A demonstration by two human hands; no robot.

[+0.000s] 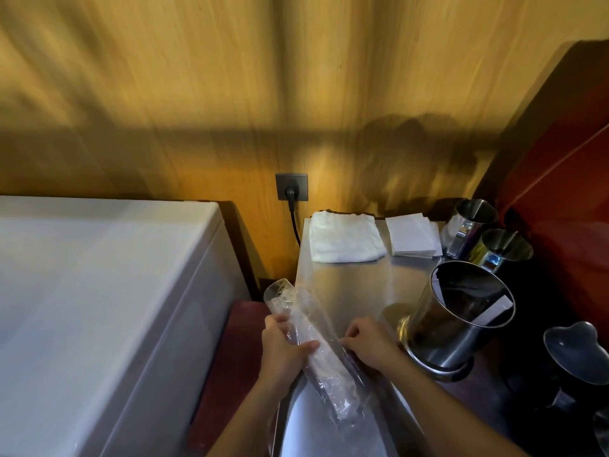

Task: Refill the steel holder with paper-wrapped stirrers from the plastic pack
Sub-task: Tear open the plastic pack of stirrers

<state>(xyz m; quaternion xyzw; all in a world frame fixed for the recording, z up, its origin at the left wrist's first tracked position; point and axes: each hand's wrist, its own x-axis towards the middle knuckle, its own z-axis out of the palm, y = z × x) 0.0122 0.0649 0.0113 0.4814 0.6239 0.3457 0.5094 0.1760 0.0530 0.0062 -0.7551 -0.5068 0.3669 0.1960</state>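
Note:
A long clear plastic pack point(321, 354) of white paper-wrapped stirrers lies slanted across the near left of the steel counter point(349, 285). My left hand point(283, 351) grips the pack around its middle from the left. On the pack's right edge my right hand point(369, 341) pinches the plastic. The steel holder point(451, 328), a tall shiny cylinder, leans just right of my right hand; a couple of white wrapped stirrers rest against its inner wall.
A folded white cloth point(346, 237) and a stack of white napkins point(413, 234) lie at the counter's back. Two smaller steel cups point(487, 239) stand behind the holder, and steel jugs point(573, 357) at right. A white appliance point(99, 308) fills the left. A plugged wall socket point(291, 187) is behind.

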